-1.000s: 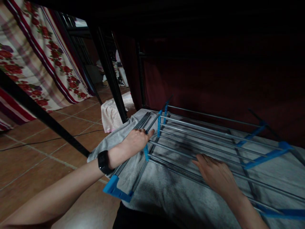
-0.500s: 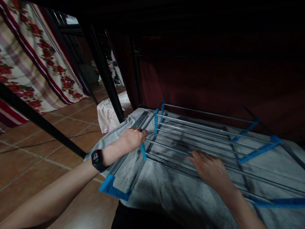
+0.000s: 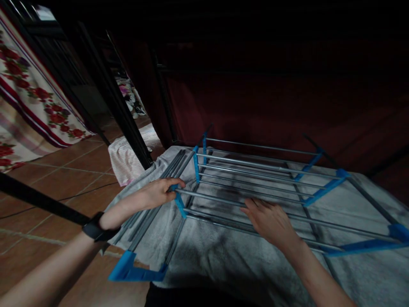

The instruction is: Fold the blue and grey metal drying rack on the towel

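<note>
A metal drying rack [image 3: 255,168] with grey rods and blue plastic joints lies flat in front of me, over a grey towel [image 3: 220,256]. My left hand [image 3: 158,192], with a black watch on the wrist, rests on the rack's left side, fingers curled at a blue joint [image 3: 179,204] and the rods there. My right hand [image 3: 271,221] lies palm down on the near rods at the middle, fingers spread. Neither hand lifts anything.
A black slanted metal post [image 3: 118,111] stands just left of the rack, with a pale pink cloth [image 3: 123,160] at its foot. A floral curtain [image 3: 28,94] hangs at the left over brown floor tiles [image 3: 38,200]. A dark red wall [image 3: 271,98] runs behind the rack.
The view has swung so everything shifts left. My left hand has slid back along the rack's side and curled its fingers at the blue joint. My right hand stays flat on the rods.
</note>
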{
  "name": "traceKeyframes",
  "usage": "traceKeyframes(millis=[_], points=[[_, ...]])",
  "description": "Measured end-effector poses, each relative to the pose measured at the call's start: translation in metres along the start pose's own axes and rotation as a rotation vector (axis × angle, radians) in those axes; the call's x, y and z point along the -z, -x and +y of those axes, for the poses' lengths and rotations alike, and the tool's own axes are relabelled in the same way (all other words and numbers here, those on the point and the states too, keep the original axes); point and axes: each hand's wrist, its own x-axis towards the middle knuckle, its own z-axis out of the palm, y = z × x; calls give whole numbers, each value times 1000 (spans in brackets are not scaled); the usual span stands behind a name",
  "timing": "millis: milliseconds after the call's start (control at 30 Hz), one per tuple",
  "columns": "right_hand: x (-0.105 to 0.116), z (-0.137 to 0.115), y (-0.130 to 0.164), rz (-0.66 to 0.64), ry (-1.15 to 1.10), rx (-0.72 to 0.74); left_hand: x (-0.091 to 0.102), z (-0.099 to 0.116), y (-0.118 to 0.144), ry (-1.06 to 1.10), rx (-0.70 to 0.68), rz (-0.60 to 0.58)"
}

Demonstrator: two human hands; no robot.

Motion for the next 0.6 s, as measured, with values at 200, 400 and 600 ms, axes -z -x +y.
traceKeyframes(millis=[200, 400, 600], points=[[-1, 1, -1, -12, 4, 9, -3, 3, 0, 92, -5, 16], [2, 0, -1, -19, 2, 15, -6, 3, -2, 182, 37, 2], [5, 0, -2, -44, -7, 7, -7, 4, -1, 223, 68, -2]])
